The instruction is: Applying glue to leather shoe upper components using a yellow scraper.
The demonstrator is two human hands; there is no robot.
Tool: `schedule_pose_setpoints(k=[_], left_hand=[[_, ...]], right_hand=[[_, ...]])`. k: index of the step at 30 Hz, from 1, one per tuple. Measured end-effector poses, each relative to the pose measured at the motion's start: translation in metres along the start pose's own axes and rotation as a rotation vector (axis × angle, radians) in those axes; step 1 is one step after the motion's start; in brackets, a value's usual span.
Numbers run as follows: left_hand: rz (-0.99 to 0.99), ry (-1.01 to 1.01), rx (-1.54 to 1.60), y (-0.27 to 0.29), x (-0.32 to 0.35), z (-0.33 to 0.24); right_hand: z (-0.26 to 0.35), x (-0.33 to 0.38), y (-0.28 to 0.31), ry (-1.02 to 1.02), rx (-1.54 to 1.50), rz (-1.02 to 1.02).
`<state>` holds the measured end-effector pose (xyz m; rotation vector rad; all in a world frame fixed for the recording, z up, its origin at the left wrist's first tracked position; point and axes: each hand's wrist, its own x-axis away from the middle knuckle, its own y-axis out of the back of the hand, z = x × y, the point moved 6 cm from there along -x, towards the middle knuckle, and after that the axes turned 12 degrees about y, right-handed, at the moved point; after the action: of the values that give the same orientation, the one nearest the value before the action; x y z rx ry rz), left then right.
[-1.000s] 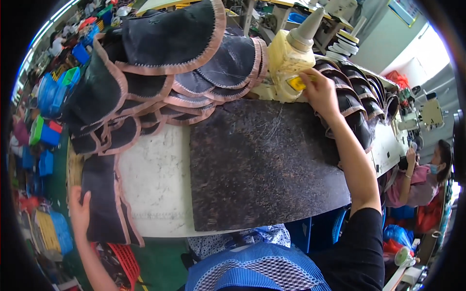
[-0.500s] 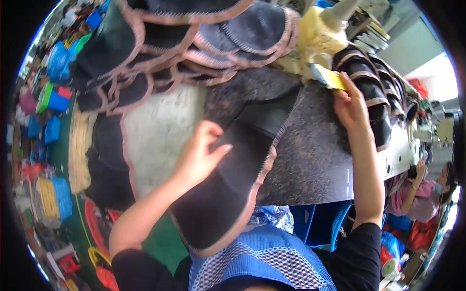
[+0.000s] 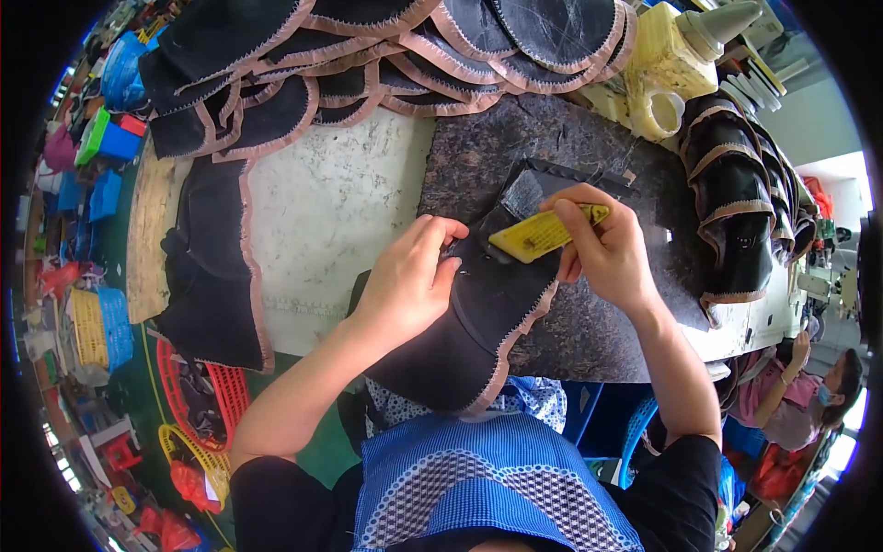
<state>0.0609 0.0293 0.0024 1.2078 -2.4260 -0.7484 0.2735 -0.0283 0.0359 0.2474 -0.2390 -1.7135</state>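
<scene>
A black upper-like piece (image 3: pixel 440 354) with zigzag stitching and a pinkish-brown border lies partly on the dark speckled board (image 3: pixel 598 331), its rounded end hanging over the near edge toward my apron. My left hand (image 3: pixel 405 281) is closed at the piece's left edge, thumb and forefinger bent round it. In my right hand (image 3: pixel 607 248) is a flat yellow spreader (image 3: pixel 535 235), gripped between thumb and fingers. Its lower end rests on or just over the black piece, close to a shiny grey patch (image 3: pixel 522 196); contact is hard to judge.
Overlapping black pieces (image 3: pixel 349 78) with the same border lie along the far side. A pale yellow glue-stained bottle (image 3: pixel 676 55) with a grey nozzle stands far right, beside stacked curved black pieces (image 3: pixel 736 207). Another black piece (image 3: pixel 212 248) lies left; red basket (image 3: pixel 198 391) below; a seated person (image 3: pixel 796 396) right.
My right hand has brought the yellow spreader from the bottle's mouth down and left to the black piece. The left hand has moved right onto its edge, and the piece's far end looks spread flatter.
</scene>
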Motion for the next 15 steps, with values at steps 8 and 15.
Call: schedule_pose_setpoints(k=[8,15], left_hand=[[-0.036,0.025,0.032,0.000,-0.001,0.003],[-0.018,0.020,0.003,-0.002,-0.003,0.004]], right_hand=[[0.031,-0.039,0.006,0.077,0.561,0.374],[0.018,-0.044,0.022,0.225,0.443,0.127]])
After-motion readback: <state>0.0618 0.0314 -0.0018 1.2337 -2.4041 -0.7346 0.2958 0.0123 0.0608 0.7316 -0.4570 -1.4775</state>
